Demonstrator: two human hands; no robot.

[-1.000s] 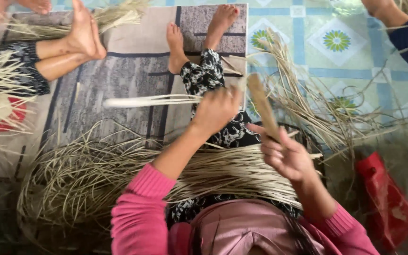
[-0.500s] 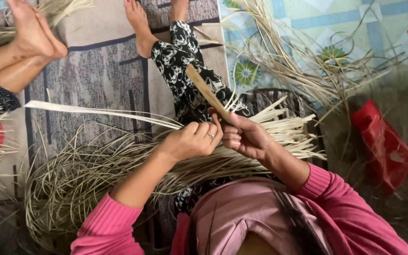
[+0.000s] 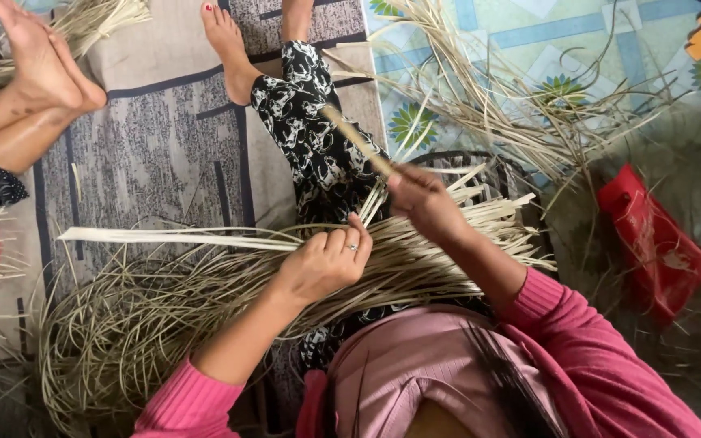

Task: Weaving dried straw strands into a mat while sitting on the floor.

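My left hand (image 3: 322,264) grips pale flat reed strips (image 3: 172,237) that stretch out to the left across my lap. A ring shows on one finger. My right hand (image 3: 423,201) is closed on a wooden-handled tool (image 3: 357,140), its stick pointing up and left over my patterned trouser leg (image 3: 310,138). Between both hands lies a thick bundle of cut reed strips (image 3: 456,243), fanning to the right. Thinner curled reed shavings (image 3: 123,324) pile up at my left side.
Another person's bare feet (image 3: 38,69) rest on the grey patterned mat (image 3: 156,154) at upper left. Loose long reeds (image 3: 513,105) lie tangled on the tiled floor covering at upper right. A red plastic packet (image 3: 659,243) lies at right.
My right hand has dropped lower and closer to the bundle, with the tool tilted up-left. My left hand stays on the strips. The view has shifted left.
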